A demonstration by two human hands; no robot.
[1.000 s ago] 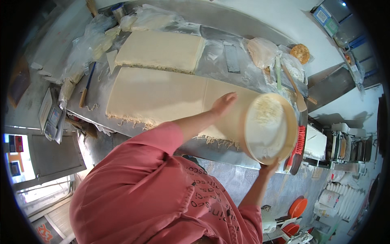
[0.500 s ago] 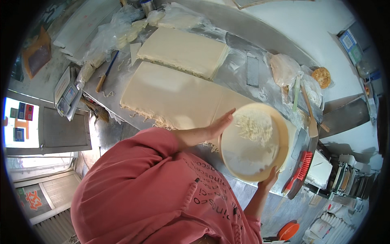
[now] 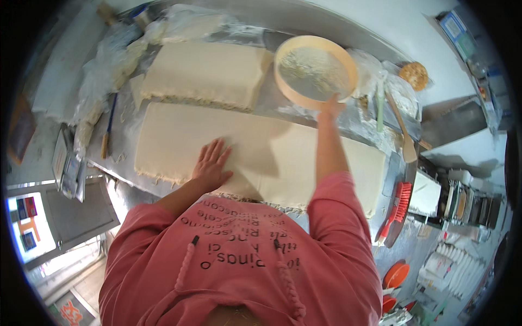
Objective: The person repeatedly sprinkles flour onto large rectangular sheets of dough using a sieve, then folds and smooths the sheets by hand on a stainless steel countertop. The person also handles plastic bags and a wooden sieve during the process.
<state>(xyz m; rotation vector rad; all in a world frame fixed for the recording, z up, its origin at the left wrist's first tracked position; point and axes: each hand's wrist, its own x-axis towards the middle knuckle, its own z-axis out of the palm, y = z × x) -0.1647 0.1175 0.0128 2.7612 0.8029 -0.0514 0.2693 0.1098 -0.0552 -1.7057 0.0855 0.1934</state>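
Note:
A long, pale, layered dough sheet (image 3: 174, 133) lies across the near side of the worktable, its near edge ragged. My left hand (image 3: 211, 165) rests flat on it, fingers spread, nothing held. Farther back on the right is a round sieve (image 3: 298, 98) with a pale rim, holding loose whitish crumbs or shreds (image 3: 312, 65). My right hand (image 3: 331, 107), arm stretched out, grips the sieve's near rim; its fingers are partly hidden. Behind the long sheet, to the left, lies a second thick dough slab (image 3: 201, 70).
A wooden-handled brush (image 3: 107, 130) lies at the left, beside plastic bags (image 3: 103, 76). On the right are a wooden spatula (image 3: 403, 133), a green-handled tool (image 3: 380, 108), a red brush (image 3: 399, 206) and a round golden flatbread (image 3: 414, 75). A wall (image 3: 391, 22) bounds the table's back.
The sieve has moved from over the near right end of the dough to the back of the table. My left hand has let go of it and now lies on the dough.

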